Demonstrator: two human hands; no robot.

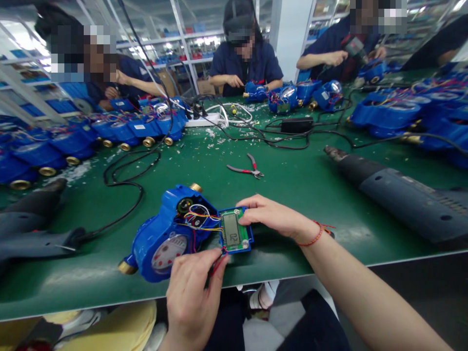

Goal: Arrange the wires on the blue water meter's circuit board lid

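Note:
A blue water meter (161,234) with brass pipe ends lies on the green bench, its housing open and coloured wires showing. Those wires lead to a green circuit board (231,230) with a small LCD, set in a blue frame. My right hand (268,217) grips the board's far right corner between thumb and fingers. At the near edge of the board, my left hand (199,282) pinches red and black wires (218,263) between thumb and forefinger. The dial of the meter faces up beside my left hand.
Red-handled cutters (248,168) lie beyond the board. Heat guns rest at right (395,195) and left (32,229). Rows of blue meters (135,129) line both sides. Cables and a white power strip (204,120) cross the bench. Several co-workers sit opposite.

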